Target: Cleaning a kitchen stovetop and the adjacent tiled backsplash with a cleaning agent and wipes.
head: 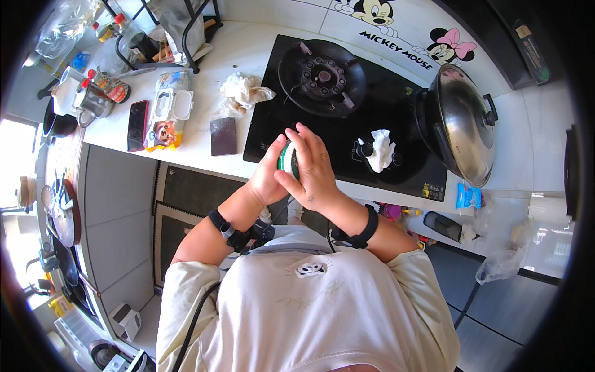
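Between both palms, over the front edge of the black glass gas hob (pixel 260 139), I hold a round green and white container (pixel 288 160). My left hand (pixel 272 172) grips its left side, and my right hand (pixel 309 169) covers its right side. The burner with its dark round tray (pixel 323 76) lies beyond my hands. A crumpled white tissue (pixel 382 151) rests between two hob knobs. Left of the hob, a dark brown flat block (pixel 223 136) lies near crumpled used wipes (pixel 244 90) on the white counter.
A lidded wok (pixel 465 125) stands on the hob's right side. A phone (pixel 137 125) and a wipes packet (pixel 165 132) lie on the left counter, near sauce bottles (pixel 111 86) and a black metal rack (pixel 190 37). A blue packet (pixel 468 196) sits beyond the hob's right front corner.
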A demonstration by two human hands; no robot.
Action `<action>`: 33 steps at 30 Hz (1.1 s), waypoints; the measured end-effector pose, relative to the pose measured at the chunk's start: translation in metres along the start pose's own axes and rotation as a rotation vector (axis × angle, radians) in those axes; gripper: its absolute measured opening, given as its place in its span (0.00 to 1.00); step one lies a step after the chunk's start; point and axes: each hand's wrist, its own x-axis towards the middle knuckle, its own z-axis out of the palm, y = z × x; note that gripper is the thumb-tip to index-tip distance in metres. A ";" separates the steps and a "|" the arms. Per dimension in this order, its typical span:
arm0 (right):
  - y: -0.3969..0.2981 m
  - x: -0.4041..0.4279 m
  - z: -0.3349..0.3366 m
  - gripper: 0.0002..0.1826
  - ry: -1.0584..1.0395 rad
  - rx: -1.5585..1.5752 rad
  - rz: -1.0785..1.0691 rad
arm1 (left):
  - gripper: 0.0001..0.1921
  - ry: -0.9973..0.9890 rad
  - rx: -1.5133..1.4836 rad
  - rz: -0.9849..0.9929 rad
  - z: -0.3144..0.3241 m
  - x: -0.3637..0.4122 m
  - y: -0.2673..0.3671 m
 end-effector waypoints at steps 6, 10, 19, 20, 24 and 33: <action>0.010 0.002 -0.003 0.49 -0.077 -0.166 -0.208 | 0.29 0.012 -0.028 -0.043 -0.002 -0.001 0.002; 0.002 0.004 -0.001 0.43 0.017 -0.099 -0.174 | 0.25 -0.019 -0.016 0.055 0.002 -0.002 0.000; 0.010 0.016 0.002 0.39 0.096 -0.110 -0.132 | 0.36 0.156 0.603 -0.148 -0.006 0.004 0.039; 0.012 0.017 0.001 0.39 0.095 -0.149 -0.134 | 0.36 0.155 0.586 -0.157 -0.006 0.004 0.041; 0.014 0.020 0.001 0.40 0.112 -0.161 -0.137 | 0.38 0.101 0.549 -0.135 -0.008 0.000 0.042; 0.015 0.016 0.009 0.44 -0.029 -0.132 -0.141 | 0.40 0.019 0.634 -0.056 0.004 -0.010 0.041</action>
